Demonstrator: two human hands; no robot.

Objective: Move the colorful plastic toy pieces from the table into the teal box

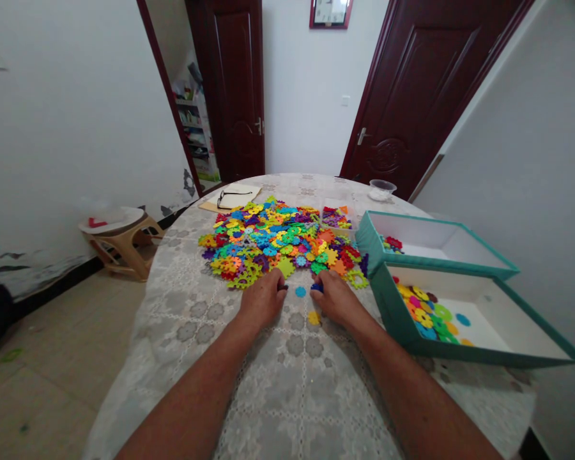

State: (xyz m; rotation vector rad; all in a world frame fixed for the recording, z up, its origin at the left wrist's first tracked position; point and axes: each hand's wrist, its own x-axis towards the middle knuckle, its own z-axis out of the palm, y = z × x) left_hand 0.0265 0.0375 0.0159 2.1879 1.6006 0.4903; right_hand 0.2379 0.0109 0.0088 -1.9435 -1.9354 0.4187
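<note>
A wide heap of colourful plastic gear pieces [273, 236] covers the middle of the table. My left hand [264, 295] rests at the heap's near edge, fingers curled beside a yellow-green gear [285, 267]; what its fingertips hold, if anything, is hidden. Across from it, my right hand [334, 294] is closed on a dark blue gear piece [318, 287], only partly visible. Between the hands a light blue round piece [300, 291] lies flat on the cloth. Closer to me, near my right wrist, lies a yellow gear [314, 317].
Two green-edged boxes stand at the right: the near box [522, 326] holds several gears, the far box [426, 237] a few. A clear container [336, 220] of pieces touches the heap. Eyeglasses [230, 197] lie on paper at the back left; a clear bowl [382, 188] sits back right.
</note>
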